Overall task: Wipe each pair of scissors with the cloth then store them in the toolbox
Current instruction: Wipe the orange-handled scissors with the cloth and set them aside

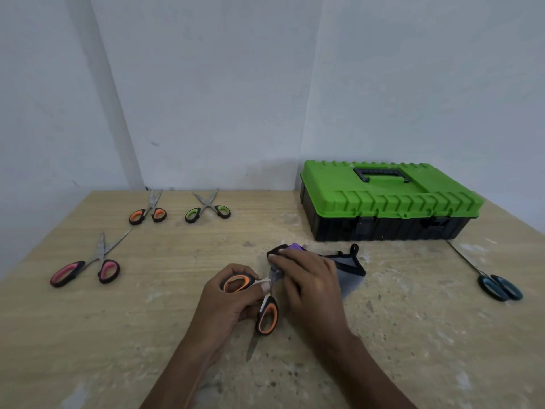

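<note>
So the left hand (pixel 227 305) is gripping the scissors (pixel 267 315) by their rubbery orange loop handles, mid-table. The right hand (pixel 306 278) is pinching the soft purple-grey cloth (pixel 348 270) around the blade end. The ribbed green-lidded plastic toolbox (pixel 389 199) is sitting closed behind them on the scuffed wooden table (pixel 147 320).

Worn, blotchy wooden table (pixel 118 335); glossy green plastic toolbox lid (pixel 383 190); shiny metal scissor blades (pixel 153 199); soft cloth (pixel 348 276)
</note>
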`<act>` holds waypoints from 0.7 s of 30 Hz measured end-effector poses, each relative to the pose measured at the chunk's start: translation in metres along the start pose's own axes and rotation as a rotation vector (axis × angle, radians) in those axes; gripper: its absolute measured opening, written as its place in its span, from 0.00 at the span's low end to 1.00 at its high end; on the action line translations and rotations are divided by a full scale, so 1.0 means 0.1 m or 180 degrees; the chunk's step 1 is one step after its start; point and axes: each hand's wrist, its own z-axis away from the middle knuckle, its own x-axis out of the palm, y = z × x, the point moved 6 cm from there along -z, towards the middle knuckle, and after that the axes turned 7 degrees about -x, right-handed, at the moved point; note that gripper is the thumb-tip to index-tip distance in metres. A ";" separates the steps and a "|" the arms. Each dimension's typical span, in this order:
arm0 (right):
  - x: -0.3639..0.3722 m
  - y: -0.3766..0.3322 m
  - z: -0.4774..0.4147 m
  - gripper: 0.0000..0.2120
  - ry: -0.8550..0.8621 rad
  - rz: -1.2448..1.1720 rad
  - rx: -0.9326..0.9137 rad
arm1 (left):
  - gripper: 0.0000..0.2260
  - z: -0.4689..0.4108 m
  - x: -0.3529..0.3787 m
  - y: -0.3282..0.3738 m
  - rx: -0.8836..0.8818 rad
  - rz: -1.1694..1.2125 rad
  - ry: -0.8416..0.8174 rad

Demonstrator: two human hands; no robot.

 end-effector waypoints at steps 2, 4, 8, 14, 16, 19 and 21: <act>0.00 -0.12 0.03 0.15 -0.0085 -0.0042 -0.0283 | 0.09 0.00 0.00 0.00 -0.0007 0.0047 -0.0008; -0.01 -0.20 0.05 0.13 -0.0239 -0.0099 -0.0503 | 0.09 -0.01 -0.01 0.00 -0.0018 0.0107 -0.0033; -0.11 0.17 -0.02 0.16 0.0111 -0.0121 0.0134 | 0.10 0.00 0.00 -0.01 -0.0056 0.0073 -0.0039; -0.48 0.45 0.05 0.16 0.1024 -0.0777 0.0927 | 0.12 -0.02 -0.01 0.01 -0.0240 0.0531 -0.0154; -0.52 0.45 0.05 0.16 0.1053 -0.0846 0.0942 | 0.12 -0.03 -0.01 0.01 -0.0247 0.0645 -0.0134; -0.50 0.41 0.03 0.16 0.0991 -0.0871 0.0865 | 0.12 -0.04 -0.01 0.01 -0.0225 0.0701 -0.0114; -0.46 0.37 0.03 0.16 0.0888 -0.0867 0.0785 | 0.12 -0.04 -0.02 0.00 -0.0215 0.0677 -0.0089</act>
